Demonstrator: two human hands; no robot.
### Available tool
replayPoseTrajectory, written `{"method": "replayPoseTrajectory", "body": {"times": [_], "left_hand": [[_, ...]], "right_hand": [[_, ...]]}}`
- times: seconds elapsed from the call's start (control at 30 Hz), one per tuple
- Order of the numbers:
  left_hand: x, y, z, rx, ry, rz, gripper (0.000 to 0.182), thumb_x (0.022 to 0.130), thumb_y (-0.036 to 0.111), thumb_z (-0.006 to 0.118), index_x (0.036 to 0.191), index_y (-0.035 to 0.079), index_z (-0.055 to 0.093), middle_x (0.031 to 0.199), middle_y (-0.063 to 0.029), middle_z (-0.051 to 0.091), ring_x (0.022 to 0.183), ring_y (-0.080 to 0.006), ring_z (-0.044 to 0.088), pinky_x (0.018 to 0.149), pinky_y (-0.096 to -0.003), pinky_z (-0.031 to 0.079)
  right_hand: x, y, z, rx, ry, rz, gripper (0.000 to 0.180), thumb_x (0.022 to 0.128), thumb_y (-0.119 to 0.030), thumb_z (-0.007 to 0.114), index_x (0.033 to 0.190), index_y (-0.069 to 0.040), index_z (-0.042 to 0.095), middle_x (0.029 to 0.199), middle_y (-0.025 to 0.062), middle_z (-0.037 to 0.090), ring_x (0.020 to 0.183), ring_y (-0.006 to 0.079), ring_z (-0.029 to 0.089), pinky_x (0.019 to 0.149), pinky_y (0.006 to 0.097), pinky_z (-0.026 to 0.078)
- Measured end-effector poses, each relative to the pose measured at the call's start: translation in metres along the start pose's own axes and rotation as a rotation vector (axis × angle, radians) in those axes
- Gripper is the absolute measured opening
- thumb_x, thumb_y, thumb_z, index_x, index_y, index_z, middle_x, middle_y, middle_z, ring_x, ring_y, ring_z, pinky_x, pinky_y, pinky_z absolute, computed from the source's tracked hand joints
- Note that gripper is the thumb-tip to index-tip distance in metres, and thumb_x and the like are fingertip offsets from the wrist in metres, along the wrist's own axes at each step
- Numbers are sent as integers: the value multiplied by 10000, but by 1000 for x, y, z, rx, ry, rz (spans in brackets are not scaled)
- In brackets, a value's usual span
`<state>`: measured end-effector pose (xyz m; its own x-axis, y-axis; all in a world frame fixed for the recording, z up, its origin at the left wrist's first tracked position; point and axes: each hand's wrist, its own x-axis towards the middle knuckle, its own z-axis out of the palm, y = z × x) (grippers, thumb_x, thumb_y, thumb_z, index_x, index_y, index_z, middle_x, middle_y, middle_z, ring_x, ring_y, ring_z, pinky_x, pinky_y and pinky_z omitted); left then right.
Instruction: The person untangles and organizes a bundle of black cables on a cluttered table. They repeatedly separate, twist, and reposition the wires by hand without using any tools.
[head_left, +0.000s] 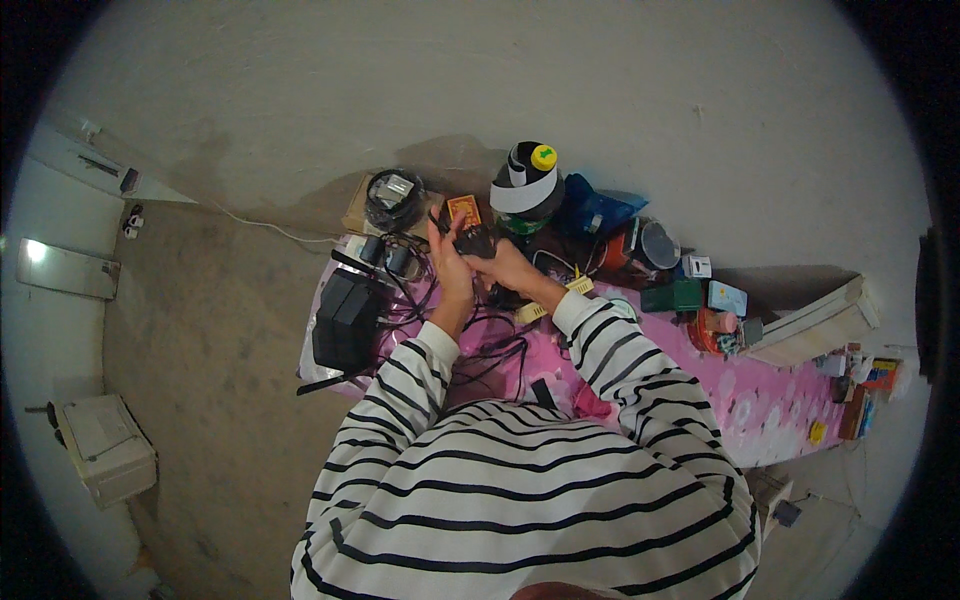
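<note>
Above a table with a pink floral cover (742, 405), both hands are close together. My right hand (514, 268) grips a dark bundle (477, 241), perhaps coiled cable; its exact kind cannot be made out. My left hand (450, 259) is raised beside it, fingers pointing away from me, with a thin dark strand at the fingertips. Black cables (491, 352) lie tangled below the hands. A black router (346, 319) with antennas stands left of them. Two black power adapters (386, 253) sit in a power strip near the left hand.
Behind the hands are a coiled black cable in plastic (394, 201), an orange box (463, 211), a large bottle with a yellow cap (544, 157) and a blue bag (596, 206). Pale yellow connector strips (531, 312) lie by my right wrist. Tins and an open drawer-like box (814, 322) stand right.
</note>
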<state>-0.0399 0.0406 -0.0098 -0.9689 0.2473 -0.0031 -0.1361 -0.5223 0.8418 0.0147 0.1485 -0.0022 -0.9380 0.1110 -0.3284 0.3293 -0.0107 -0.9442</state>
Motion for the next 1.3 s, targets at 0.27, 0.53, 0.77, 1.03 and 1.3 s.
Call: {"method": "replayPoseTrajectory", "body": {"times": [0.27, 0.53, 0.77, 1.03, 1.3], "left_hand": [[3, -2, -8, -57, -12, -41, 448, 1071, 176, 342, 1510, 95, 372, 1378, -160, 593, 1215, -272, 610, 1048, -392, 499], [9, 34, -40, -99, 185, -303, 162, 1053, 216, 561, 1113, 76, 617, 1006, -25, 656, 944, -150, 650, 783, -282, 550], [-22, 53, -57, 97, 64, -415, 263, 1083, 344, 466, 1106, 134, 622, 634, 47, 456, 455, -82, 363, 420, -252, 288], [-67, 31, -39, 267, -82, -479, 374, 1073, 311, 497, 1383, 103, 528, 652, 19, 503, 492, -100, 433, 427, -255, 317], [-66, 9, -37, 1041, -319, 117, 363, 1090, 237, 388, 1375, 18, 439, 844, -256, 651, 731, -440, 614, 623, -524, 471]], "right_hand": [[3, 1, -1, -27, -14, 8, 230, 897, -230, 741, 903, -23, 640, 663, 9, 591, 533, 101, 537, 511, 269, 422], [-6, -15, -13, 39, -108, 10, 281, 939, -294, 706, 822, -46, 646, 613, 4, 570, 505, 106, 519, 516, 265, 426], [-9, -20, -14, 3, -52, -80, 302, 973, -316, 672, 827, -56, 627, 624, -6, 563, 528, 94, 542, 530, 261, 437], [-3, -11, -13, 57, -65, -40, 263, 1006, -290, 627, 868, -67, 600, 741, -10, 601, 579, 87, 543, 561, 257, 457], [5, 1, -7, 23, -58, -137, 287, 981, -312, 653, 871, -48, 661, 745, 17, 643, 667, 103, 574, 613, 290, 478]]}}
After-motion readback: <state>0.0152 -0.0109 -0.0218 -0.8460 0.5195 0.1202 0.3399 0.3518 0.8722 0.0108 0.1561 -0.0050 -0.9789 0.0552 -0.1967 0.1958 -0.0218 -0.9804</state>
